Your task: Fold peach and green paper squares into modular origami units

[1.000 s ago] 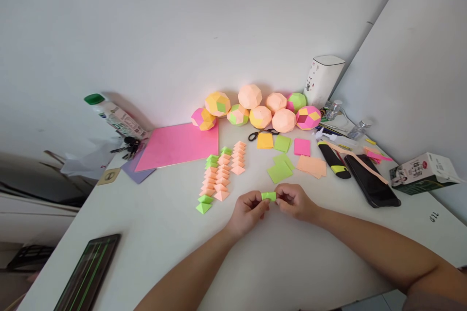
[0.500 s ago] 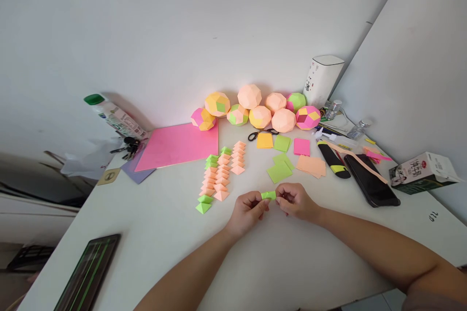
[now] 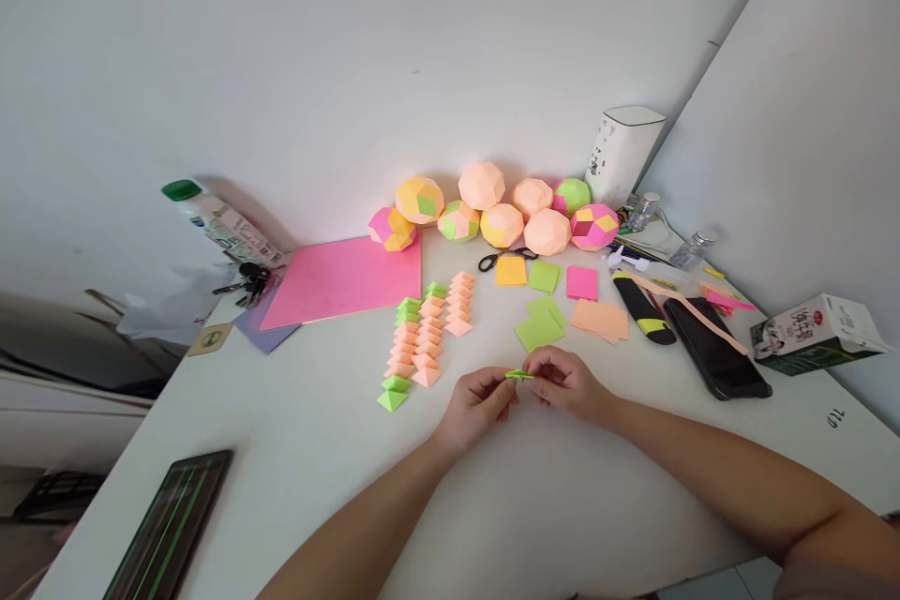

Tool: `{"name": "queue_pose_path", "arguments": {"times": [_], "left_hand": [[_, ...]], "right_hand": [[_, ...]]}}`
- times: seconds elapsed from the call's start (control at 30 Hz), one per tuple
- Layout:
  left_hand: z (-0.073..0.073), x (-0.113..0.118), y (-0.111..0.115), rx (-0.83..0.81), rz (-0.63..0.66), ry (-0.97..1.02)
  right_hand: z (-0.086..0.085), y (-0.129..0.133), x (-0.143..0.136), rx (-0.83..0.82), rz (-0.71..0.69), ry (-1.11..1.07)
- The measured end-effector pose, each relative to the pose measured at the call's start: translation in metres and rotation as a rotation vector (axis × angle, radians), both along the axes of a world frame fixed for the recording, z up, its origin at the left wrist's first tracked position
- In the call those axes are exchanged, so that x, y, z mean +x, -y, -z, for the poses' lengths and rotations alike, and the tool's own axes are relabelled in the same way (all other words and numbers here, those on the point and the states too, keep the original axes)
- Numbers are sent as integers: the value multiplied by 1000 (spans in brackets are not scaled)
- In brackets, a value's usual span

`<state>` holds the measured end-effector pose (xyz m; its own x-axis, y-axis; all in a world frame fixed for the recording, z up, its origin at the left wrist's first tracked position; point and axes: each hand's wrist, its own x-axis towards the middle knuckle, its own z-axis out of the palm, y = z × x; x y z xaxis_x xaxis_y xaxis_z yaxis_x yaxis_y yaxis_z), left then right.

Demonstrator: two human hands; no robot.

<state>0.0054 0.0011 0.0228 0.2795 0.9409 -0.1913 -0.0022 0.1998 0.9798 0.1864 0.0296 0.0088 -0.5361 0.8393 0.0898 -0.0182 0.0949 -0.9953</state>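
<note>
Between my two hands is a small folded piece of green paper [image 3: 518,374], seen nearly edge-on. My left hand [image 3: 479,405] pinches its left end between thumb and fingers. At its right end, my right hand [image 3: 568,384] grips it with thumb and forefinger. Left of my hands stand rows of folded paper units, peach ones [image 3: 428,347] and green ones [image 3: 394,397]. Beyond my hands lie loose green paper squares [image 3: 540,330] and peach paper squares [image 3: 601,320].
Paper balls [image 3: 481,187] line the wall, with black scissors [image 3: 487,262] in front. Orange [image 3: 510,271] and pink squares [image 3: 581,283] lie nearby. A utility knife [image 3: 641,307], phone [image 3: 717,352] and carton [image 3: 816,335] are right; a pink sheet [image 3: 344,279] and bottle [image 3: 225,223] left.
The green paper has turned from showing a broad face to nearly edge-on. My right hand has shifted slightly left and up around it; my left hand stays in place.
</note>
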Motion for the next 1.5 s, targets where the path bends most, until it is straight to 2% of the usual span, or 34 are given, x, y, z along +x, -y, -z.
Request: {"name": "queue_pose_path", "arguments": {"times": [0.17,0.43,0.67,0.83,1.27,1.5], "left_hand": [[-1,-1,0,-2,2,67],[5,0,-1,-30,-23,62],[0,-1,1,-41,-24,80],[-3,0,1,-26,-13,73],[2,0,0,-11,-14,71],[5,-1,-1,-42,-23,91]], "right_hand": [[-2,0,-1,105,52,12],[2,0,-1,323,72,23],[0,-2,-4,549,97,89],[1,-2,-4,578,108,106],[-1,1,-4,612,123,141],[1,0,-2,625,74,118]]}}
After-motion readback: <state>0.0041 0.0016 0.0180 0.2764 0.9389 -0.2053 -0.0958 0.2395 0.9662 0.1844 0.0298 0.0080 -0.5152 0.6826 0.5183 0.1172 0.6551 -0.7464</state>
